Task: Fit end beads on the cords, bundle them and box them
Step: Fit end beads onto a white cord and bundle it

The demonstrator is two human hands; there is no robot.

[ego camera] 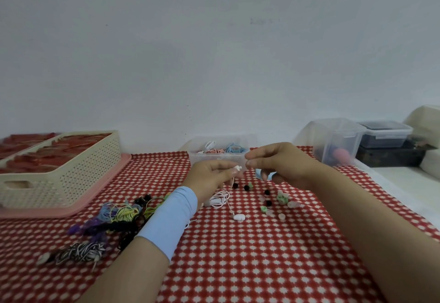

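My left hand [212, 175] pinches a small white end bead [237, 167] above the red checked cloth [238, 255]. A thin white cord [220, 199] hangs from it, coils on the cloth and ends in another white bead [238, 217]. My right hand [278, 162] is just right of the bead, thumb and forefinger pinched together at the cord's tip, which is too small to make out. Loose black, green and pale beads [273, 201] lie scattered under my right hand. A clear box [197, 157] behind my hands holds several bundled cords.
A heap of coloured cords [114, 219] and a black-and-white bundle [81, 251] lie left of my left forearm. A cream perforated basket [66, 179] on a pink tray stands far left. Clear lidded containers [333, 141] and a dark box [390, 154] stand at the back right.
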